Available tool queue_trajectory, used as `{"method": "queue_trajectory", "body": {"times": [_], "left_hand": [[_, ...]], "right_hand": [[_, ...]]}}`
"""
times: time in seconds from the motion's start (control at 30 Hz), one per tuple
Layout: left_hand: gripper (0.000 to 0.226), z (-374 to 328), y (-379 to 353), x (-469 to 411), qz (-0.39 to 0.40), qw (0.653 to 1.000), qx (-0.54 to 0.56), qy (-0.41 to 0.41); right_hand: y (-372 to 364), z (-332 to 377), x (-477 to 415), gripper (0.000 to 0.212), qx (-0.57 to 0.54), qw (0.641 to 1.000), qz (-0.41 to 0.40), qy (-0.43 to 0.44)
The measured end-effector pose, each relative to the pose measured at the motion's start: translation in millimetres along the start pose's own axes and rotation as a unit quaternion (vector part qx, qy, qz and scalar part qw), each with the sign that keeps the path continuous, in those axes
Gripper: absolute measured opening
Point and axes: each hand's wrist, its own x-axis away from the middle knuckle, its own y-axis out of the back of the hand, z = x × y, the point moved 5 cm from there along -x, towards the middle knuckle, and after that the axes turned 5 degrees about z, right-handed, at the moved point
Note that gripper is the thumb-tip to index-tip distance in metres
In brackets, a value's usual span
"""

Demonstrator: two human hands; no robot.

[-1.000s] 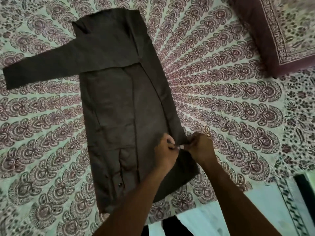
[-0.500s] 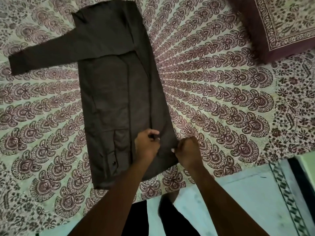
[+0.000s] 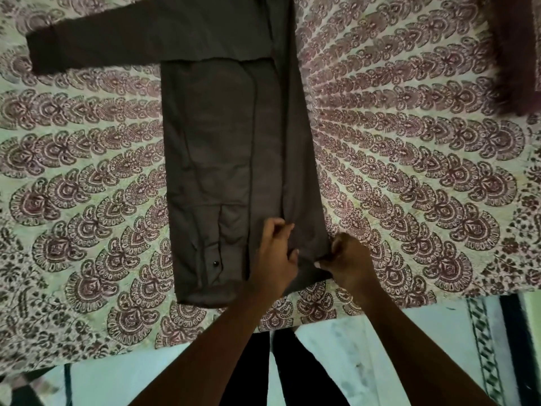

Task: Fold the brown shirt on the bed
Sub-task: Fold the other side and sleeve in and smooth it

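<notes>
The brown shirt [image 3: 222,148] lies flat on the patterned bedsheet [image 3: 409,171], its body running away from me. One side is folded inward as a long strip along the right edge. A sleeve stretches out to the left at the top. My left hand [image 3: 275,256] pinches the folded strip near the hem. Just right of it, my right hand [image 3: 345,262] grips the strip's outer lower corner. The collar end is cut off by the top of the view.
A maroon bordered pillow [image 3: 518,48] sits at the far right corner. The bed's near edge [image 3: 322,320] runs below the hem, with pale floor [image 3: 351,361] and my dark trouser legs [image 3: 292,370] beneath.
Both hands have slid apart along the shirt's lower right fold, the left one moving inward. The view has dropped and moved closer, so the collar end is out of frame.
</notes>
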Motion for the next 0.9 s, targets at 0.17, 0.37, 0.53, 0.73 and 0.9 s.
{"method": "queue_trajectory", "body": {"times": [0.17,0.37,0.53,0.73,0.9], "left_hand": [[0.055,2.4,0.7,2.6,0.038,0.999,-0.001,-0.007],[0.059,12.5,0.5,5.3,0.011,0.999,-0.030,-0.028],[0.058,15.0,-0.9,8.8,-0.026,0.995,-0.062,-0.071],[0.064,-4.0,2.8,5.6,-0.038,0.947,-0.304,-0.097],[0.069,-10.5,6.7,-9.2,-0.032,0.929,-0.351,-0.114]], "right_hand": [[13.0,12.4,-4.9,0.055,0.077,0.996,0.029,0.029],[23.5,57.8,-15.2,0.036,0.340,0.842,-0.069,0.414],[9.6,72.8,-45.7,0.042,0.442,0.702,0.021,0.558],[45.1,96.6,-102.0,0.046,0.517,0.626,0.025,0.583],[81.9,133.3,-136.6,0.064,0.541,0.686,-0.002,0.487]]}}
